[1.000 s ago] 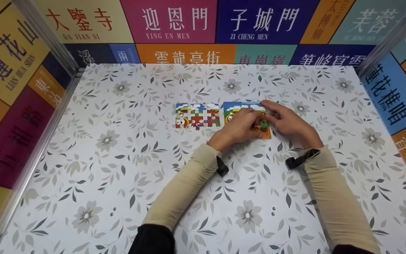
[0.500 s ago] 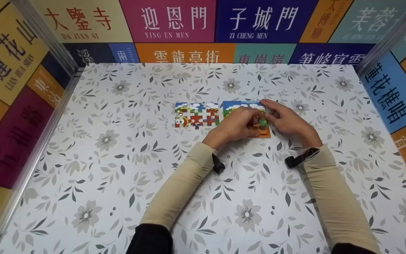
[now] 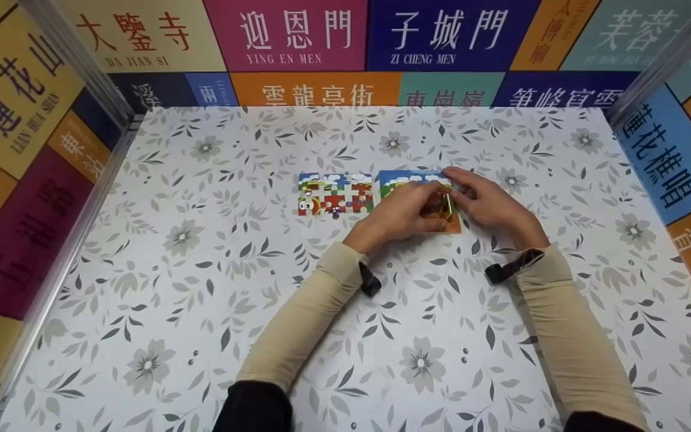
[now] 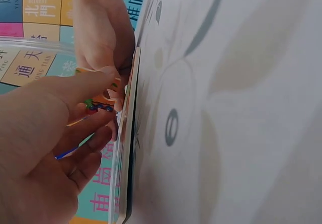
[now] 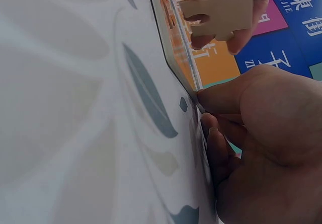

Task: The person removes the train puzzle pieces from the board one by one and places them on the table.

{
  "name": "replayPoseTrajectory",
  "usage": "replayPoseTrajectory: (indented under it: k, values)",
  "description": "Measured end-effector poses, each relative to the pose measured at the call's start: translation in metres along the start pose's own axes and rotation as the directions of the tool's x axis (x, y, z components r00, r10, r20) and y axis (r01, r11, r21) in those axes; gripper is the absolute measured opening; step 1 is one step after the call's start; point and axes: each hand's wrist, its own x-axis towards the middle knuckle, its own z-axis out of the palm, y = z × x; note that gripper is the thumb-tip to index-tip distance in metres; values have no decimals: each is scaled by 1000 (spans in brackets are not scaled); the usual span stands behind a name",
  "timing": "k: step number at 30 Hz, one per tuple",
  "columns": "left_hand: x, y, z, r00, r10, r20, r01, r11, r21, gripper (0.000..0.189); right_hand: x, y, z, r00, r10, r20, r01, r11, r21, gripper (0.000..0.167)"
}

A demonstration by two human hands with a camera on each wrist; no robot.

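In the head view my left hand is over a colourful puzzle board with a blue top and orange bottom, hiding much of its picture. Thumb and fingers pinch a jigsaw piece; its plain tan back faces the right wrist camera. The left wrist view shows the printed orange side of this jigsaw piece, tilted up above the board. At the board's right edge, my right hand holds the upper corner between thumb and curled fingers. A clear, glossy edge runs along the board in both wrist views.
Just left of the board, several joined jigsaw pieces form a small picture with a smiling face on the floral tabletop. Panels with large lettering enclose the table at the back and both sides.
My left hand has drawn slightly left, and the board's lower right looks different beneath its fingers, where a green figure showed earlier. My right hand stays at the board's edge.
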Motion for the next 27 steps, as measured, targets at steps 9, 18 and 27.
replayPoseTrajectory:
  k: [9, 18, 27]
  values:
    - [-7, 0, -5, 994, 89, -59, -88, 996, 18, 55, 0, 1, 0, 1000, 3, 2, -4, 999, 33, 57]
    - [-22, -2, -17, 999, 40, -33, -36, 994, 100, 64, -2, -2, -2, 1000, -9, 22, 8, 999, 47, 58]
    - [-39, -11, -26, 997, 34, -72, -26, 993, 112, 60, 0, 1, 1, 1000, -7, 18, 6, 999, 41, 59]
